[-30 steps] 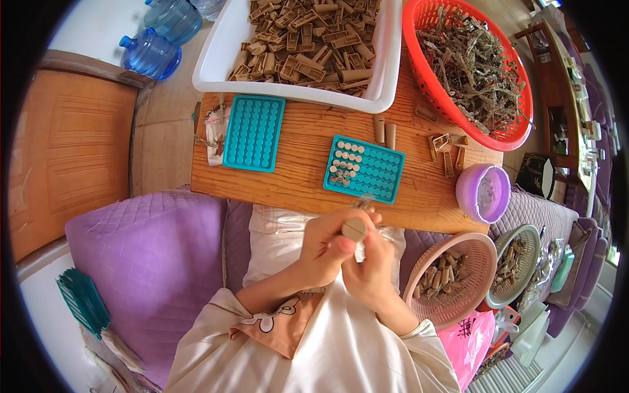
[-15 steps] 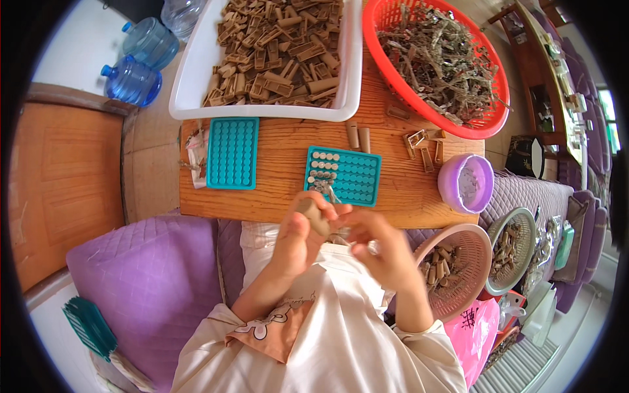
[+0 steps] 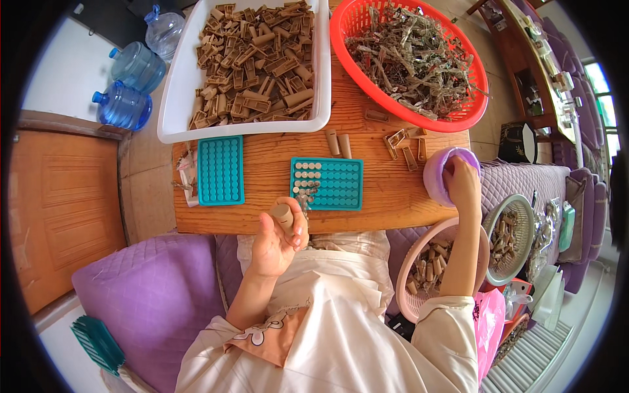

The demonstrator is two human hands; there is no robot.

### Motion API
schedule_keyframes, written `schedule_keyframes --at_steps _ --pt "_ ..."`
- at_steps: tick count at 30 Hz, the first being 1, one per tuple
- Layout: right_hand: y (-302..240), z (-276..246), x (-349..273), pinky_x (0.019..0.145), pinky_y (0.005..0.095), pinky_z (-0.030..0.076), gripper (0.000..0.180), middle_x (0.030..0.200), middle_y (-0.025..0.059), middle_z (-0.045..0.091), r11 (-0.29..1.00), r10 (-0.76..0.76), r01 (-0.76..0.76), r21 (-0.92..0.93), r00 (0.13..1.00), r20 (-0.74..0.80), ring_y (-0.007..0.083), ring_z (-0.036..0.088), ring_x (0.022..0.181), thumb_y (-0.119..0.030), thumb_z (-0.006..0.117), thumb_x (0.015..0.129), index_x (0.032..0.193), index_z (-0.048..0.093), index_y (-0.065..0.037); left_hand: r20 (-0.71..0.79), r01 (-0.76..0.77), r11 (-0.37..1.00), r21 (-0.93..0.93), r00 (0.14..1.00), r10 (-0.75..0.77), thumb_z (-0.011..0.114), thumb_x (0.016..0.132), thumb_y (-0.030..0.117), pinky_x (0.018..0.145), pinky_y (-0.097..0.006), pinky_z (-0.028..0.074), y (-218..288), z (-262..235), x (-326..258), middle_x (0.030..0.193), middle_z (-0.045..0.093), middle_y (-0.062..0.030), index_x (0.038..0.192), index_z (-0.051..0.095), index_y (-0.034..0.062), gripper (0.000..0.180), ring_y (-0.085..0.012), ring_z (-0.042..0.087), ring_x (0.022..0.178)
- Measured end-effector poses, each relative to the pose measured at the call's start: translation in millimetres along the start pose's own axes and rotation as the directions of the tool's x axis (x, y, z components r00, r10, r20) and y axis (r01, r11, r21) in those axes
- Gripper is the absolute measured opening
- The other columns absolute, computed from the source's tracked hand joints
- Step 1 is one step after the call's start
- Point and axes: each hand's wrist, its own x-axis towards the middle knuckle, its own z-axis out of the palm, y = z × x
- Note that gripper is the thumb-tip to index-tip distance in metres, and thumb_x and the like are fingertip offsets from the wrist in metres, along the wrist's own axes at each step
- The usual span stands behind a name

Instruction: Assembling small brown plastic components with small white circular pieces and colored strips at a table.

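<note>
Over my lap near the table's front edge, my left hand (image 3: pixel 274 250) is closed around a tan plastic cylinder (image 3: pixel 283 215), its round end facing up. A thin greyish strip (image 3: pixel 305 202) shows beside those fingertips, over the turquoise tray's corner; whether they grip it I cannot tell. My right hand (image 3: pixel 463 182) reaches down into a purple bowl (image 3: pixel 432 178) at the table's right edge, its fingers hidden inside. The turquoise tray (image 3: pixel 341 185) has round cells, with several whitish discs (image 3: pixel 308 175) on its left part.
Another turquoise tray (image 3: pixel 221 170) lies left. Behind stand a white bin (image 3: pixel 242 131) of tan parts and a red basket (image 3: pixel 400 116) of grey strips. Two tan cylinders (image 3: pixel 344 145) and loose tan frames (image 3: pixel 409 157) lie between. Pink (image 3: pixel 407 275) and grey (image 3: pixel 490 229) baskets stand right.
My right hand has left the cylinder and moved right and forward into the purple bowl. My left hand keeps the cylinder and has shifted slightly left. The whole view has shifted a little.
</note>
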Motion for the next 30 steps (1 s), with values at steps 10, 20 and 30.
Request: schedule_keyframes --at_steps 10,20,30 --pt "12.0 -22.3 -14.4 0.057 0.0209 0.039 0.005 0.066 0.0011 0.051 0.807 0.151 -0.097 0.582 0.987 -0.045 0.0074 0.047 0.061 -0.001 0.052 0.075 0.080 0.054 0.001 -0.028 0.091 0.977 -0.191 0.995 -0.098 0.040 0.089 0.028 0.058 -0.028 0.048 -1.1 -3.9 1.3 0.095 0.049 -0.0087 0.111 0.038 0.0051 0.032 -0.0212 0.049 0.090" --pt "-102.2 -19.8 -55.9 0.061 0.0192 0.039 0.006 0.086 0.0037 0.054 0.432 -0.067 0.009 0.902 0.997 0.022 0.0066 0.047 0.070 0.003 0.049 0.079 0.084 0.053 0.000 0.085 0.376 0.708 -0.598 0.908 -0.411 0.039 0.088 0.028 0.053 -0.023 0.057 -14.4 23.9 9.4 0.103 0.050 -0.0087 0.110 0.038 0.0040 0.033 -0.0300 0.045 0.109" --pt "-155.6 0.8 -70.0 0.064 0.0275 0.049 0.002 0.090 0.0140 0.060 0.558 -0.322 0.078 0.826 0.938 0.129 0.0195 0.060 0.076 0.005 0.048 0.078 0.078 0.049 0.003 -0.057 0.429 0.830 -0.356 0.876 -0.478 0.039 0.088 0.034 0.051 -0.020 0.055 -23.3 27.6 4.4 0.116 0.044 -0.0117 0.116 0.034 0.0031 0.042 -0.0316 0.050 0.103"
